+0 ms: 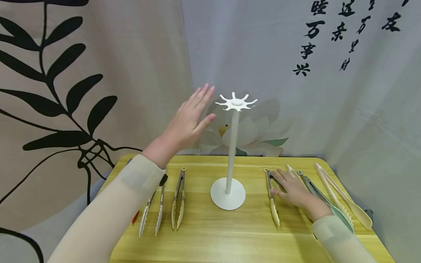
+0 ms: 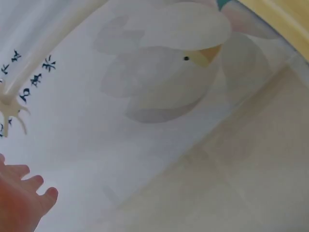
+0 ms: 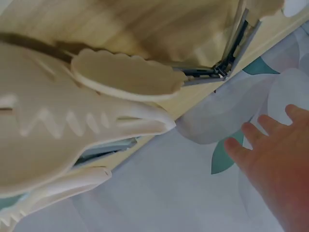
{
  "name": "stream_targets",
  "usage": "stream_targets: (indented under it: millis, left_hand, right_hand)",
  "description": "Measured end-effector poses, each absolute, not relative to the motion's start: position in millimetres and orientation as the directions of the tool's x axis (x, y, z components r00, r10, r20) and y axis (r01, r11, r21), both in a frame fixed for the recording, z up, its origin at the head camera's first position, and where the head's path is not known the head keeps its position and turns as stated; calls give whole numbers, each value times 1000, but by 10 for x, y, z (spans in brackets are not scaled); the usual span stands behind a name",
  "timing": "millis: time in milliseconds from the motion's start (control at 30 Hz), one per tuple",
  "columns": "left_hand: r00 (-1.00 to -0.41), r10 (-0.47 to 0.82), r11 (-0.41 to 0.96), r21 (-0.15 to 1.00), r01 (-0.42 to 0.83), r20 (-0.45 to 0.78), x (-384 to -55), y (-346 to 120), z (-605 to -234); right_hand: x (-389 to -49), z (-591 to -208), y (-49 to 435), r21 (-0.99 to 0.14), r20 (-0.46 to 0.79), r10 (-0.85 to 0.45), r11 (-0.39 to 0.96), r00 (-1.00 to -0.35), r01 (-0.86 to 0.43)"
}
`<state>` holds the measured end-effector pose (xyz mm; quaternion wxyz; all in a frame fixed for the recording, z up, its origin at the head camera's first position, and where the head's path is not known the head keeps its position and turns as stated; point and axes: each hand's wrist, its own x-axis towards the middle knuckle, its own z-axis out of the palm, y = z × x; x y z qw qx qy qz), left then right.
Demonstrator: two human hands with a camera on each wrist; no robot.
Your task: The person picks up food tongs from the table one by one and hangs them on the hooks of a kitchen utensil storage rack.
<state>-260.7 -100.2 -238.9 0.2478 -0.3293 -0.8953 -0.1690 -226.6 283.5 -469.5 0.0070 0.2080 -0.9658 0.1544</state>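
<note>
Both sleeves point(image 1: 102, 210) are long, plain and cream-coloured; beside the left cuff point(image 1: 144, 171) there is one small black piece point(image 1: 163, 180).

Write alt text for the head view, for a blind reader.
A person's left hand is raised, open, beside the top of a white multi-armed stand on a wood-grain table, while the right hand is low over tongs on the right. More tongs lie left of the stand; behind hangs cloth printed with leaves, a flower and characters.
</note>
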Motion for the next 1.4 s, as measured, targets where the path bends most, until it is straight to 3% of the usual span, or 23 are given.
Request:
stream_targets:
  millis: [467, 833, 1400]
  left_hand:
    - [-557, 659, 600, 94, 795, 506, -2608, -624, -2073]
    - [-649, 654, 647, 157, 746, 389, -2592, -516, -2094]
    - [-664, 610, 675, 156, 721, 431, -2571, -522, -2029]
  right_hand:
    - [-2217, -4883, 2849, -312, 36, -339, 890, -940, -332]
    - [-2273, -4972, 2837, -311, -24, -273, 916, -962, -253]
    - [-2188, -4978, 2737, -264, -111, -191, 952, -975, -156]
